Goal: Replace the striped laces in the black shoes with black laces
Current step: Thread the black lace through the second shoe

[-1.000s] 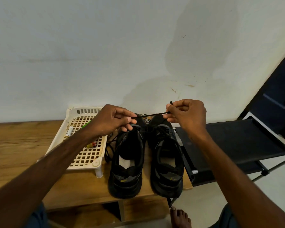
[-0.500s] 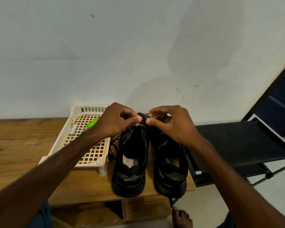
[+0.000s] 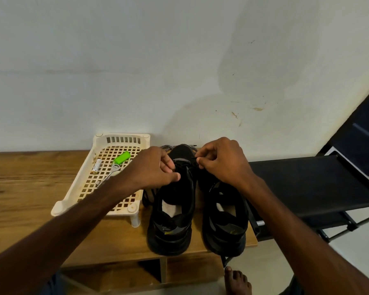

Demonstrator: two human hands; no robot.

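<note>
L hand [image 3: 156, 170] + R hand [image 3: 222, 165] both pinch black lace [image 3: 186, 165] at shoe [image 3: 173, 220] front eyelets; shd keep ends even, untwisted.

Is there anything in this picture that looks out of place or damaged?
Nothing looks damaged. Brownish stains mark the wall right of centre. The right shoe has its heel at the front edge of the table, perhaps overhanging it. Loose striped laces lie behind the toes.

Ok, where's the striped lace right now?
In the head view, the striped lace lies at the back of the wooden table, behind the toe of the left black shoe, by the wall, just right of the cream basket.
</note>
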